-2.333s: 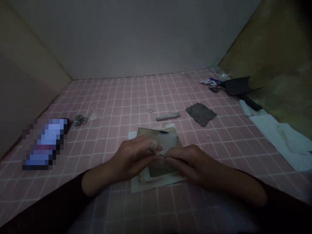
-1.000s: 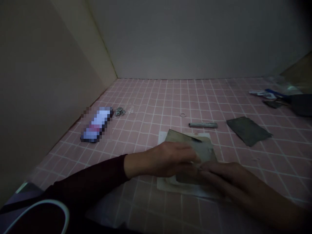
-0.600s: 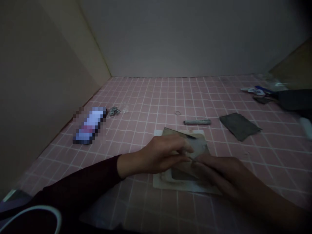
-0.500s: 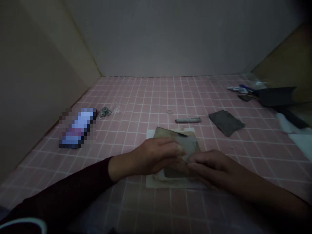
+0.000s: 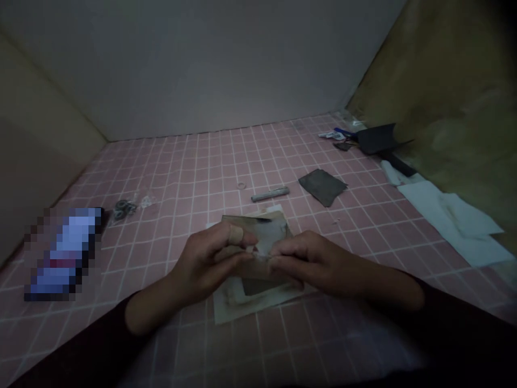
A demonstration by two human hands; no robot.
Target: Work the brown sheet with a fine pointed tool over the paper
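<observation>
My left hand (image 5: 210, 261) comes in from the left, thumb and index finger pinched close together, with a tan band (image 5: 236, 234) round a finger. Facing it, my right hand (image 5: 323, 264) has its thumb and index finger pressed together. The fingertips of both almost meet over a small thing, with a dark reddish spot by the left fingertips; dim light hides what it is. Below the hands lies a greyish flat sheet (image 5: 277, 229) with a dark edge, on a stained white paper (image 5: 226, 310). A dark grey patch (image 5: 258, 285) shows under the fingers.
Beyond the paper lie a pale ring (image 5: 241, 185), a grey tube (image 5: 270, 194) and a dark sandpaper-like sheet (image 5: 323, 186). At left are a blurred-out phone (image 5: 67, 253) and several small rings (image 5: 124, 208). Black curved piece (image 5: 375, 138) and white papers (image 5: 448, 215) lie right.
The view has swung to the right. My left hand, earlier laid across the sheet with its back showing, has turned so its thumb shows and pinches. My right hand stays pinched.
</observation>
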